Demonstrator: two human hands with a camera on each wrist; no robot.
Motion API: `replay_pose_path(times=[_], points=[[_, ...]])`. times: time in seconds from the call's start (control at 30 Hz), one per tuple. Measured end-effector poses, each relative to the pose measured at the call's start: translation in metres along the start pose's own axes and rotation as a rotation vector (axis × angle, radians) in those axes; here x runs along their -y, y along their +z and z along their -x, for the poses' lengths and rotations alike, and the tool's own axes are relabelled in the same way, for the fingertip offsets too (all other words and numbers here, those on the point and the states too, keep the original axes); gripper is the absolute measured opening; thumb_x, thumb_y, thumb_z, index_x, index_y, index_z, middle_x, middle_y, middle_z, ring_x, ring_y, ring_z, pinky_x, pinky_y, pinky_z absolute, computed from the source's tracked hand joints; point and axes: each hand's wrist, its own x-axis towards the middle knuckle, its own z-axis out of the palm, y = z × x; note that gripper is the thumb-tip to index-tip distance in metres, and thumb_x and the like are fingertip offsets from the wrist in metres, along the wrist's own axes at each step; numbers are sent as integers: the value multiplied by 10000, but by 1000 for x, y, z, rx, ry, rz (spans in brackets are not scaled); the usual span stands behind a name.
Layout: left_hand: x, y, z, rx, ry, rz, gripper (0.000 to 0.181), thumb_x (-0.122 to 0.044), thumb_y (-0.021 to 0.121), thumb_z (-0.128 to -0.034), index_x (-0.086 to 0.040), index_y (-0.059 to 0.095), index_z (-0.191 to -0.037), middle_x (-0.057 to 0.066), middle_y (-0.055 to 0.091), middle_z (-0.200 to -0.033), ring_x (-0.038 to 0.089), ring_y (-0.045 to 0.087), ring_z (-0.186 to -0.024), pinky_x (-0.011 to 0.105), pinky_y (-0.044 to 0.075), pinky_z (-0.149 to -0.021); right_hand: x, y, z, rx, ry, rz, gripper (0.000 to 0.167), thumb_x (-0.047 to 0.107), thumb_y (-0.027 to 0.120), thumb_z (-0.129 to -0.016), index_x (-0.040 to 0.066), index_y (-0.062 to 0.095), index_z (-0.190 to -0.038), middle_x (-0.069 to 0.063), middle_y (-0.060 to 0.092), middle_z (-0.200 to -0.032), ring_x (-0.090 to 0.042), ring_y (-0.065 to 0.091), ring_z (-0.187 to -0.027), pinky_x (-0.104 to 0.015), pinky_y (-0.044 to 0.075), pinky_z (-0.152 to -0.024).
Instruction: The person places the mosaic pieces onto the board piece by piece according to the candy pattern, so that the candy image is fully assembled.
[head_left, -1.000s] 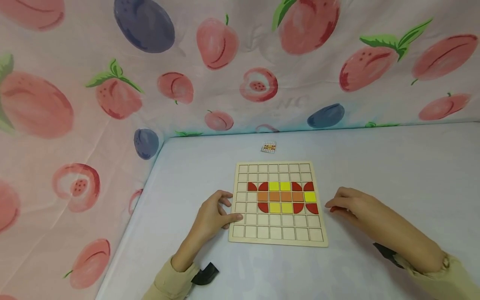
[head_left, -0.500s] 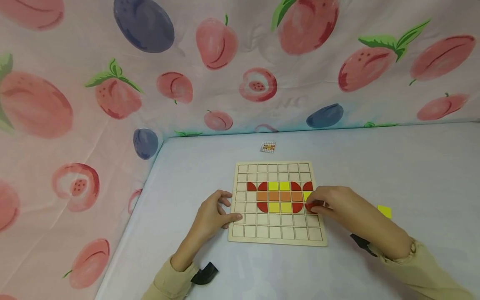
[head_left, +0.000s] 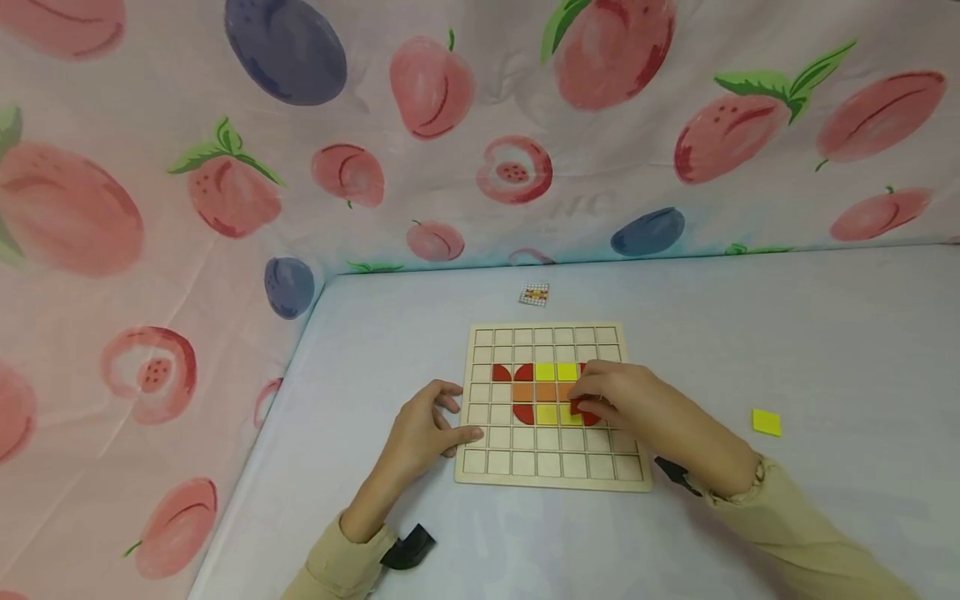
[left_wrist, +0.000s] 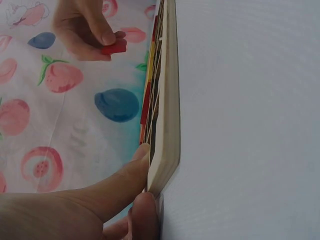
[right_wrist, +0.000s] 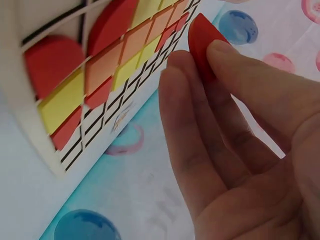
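Note:
A square wooden grid board (head_left: 551, 467) lies on the table, with red rounded tiles (head_left: 522, 413), yellow square tiles (head_left: 545, 372) and orange square tiles (head_left: 523, 392) in its middle rows. My left hand (head_left: 423, 425) holds the board's left edge, thumb on top and a fingertip at the edge below, as the left wrist view shows. Over the board's right half, my right hand (head_left: 626, 396) pinches a red tile (right_wrist: 202, 45) with a curved side between thumb and fingers. The tile is raised off the board in the right wrist view. That hand hides the tiles at the right.
A single yellow square tile (head_left: 767, 422) lies on the white table right of the board. Behind the board is a small card (head_left: 534, 294) printed with a coloured grid pattern. A fruit-print cloth (head_left: 585, 179) rises along the table's back and left sides.
My right hand has moved left from beside the board to over it, with the red tile. The loose yellow tile at the right has come out from behind the arm. My left hand stays put.

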Motion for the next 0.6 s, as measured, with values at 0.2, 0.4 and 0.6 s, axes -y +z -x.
replay_pose_path(times=[0.2,0.4,0.6], points=[[0,-1,0,7,5,7,597,-168,881,-751,-66,582,-1258,64,592,-1012,134,585,-519,294,500,-522,5,5,-10,-25,3,24,160,70,796,-826,101,762,-980,26,692,-918,-112,651,-817,-316,579,-756],[0,-2,0,10,3,9,599,-164,882,-750,-65,581,-1259,70,589,-1022,138,586,-522,301,504,-530,11,8,-22,-28,2,16,153,98,803,-824,102,764,-972,25,712,-915,-139,667,-836,-343,577,-782],[-1,-2,0,14,1,9,604,-159,884,-747,-62,580,-1260,67,591,-1012,135,587,-516,298,499,-529,17,12,-31,-2,-3,-43,108,99,787,-841,101,751,-942,27,713,-900,-126,655,-823,-311,570,-776]])
